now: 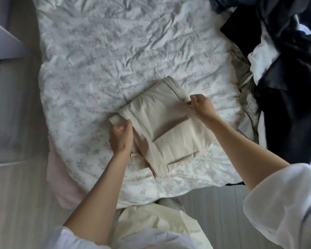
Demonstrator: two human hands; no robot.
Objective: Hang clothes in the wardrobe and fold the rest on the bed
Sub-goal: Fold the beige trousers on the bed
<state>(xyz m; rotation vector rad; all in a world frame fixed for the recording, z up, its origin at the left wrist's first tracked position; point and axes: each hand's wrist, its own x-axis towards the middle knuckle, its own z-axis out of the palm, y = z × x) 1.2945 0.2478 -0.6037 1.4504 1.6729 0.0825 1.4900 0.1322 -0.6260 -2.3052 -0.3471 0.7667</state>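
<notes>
Folding step, nearly done: beige garment lies folded on bed btwn both hands, left hand & right hand fingers clamped on its edges; next probably set aside, grab from pile beyond right fingers.

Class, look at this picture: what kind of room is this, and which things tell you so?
Most likely a bedroom: a bed with a floral duvet, a pile of unsorted clothes on it, and beige trousers being folded there.

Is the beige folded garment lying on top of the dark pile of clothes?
No, the beige folded garment lies on the floral bedcover, held by both hands, while the dark pile of clothes sits apart at the right.
</notes>
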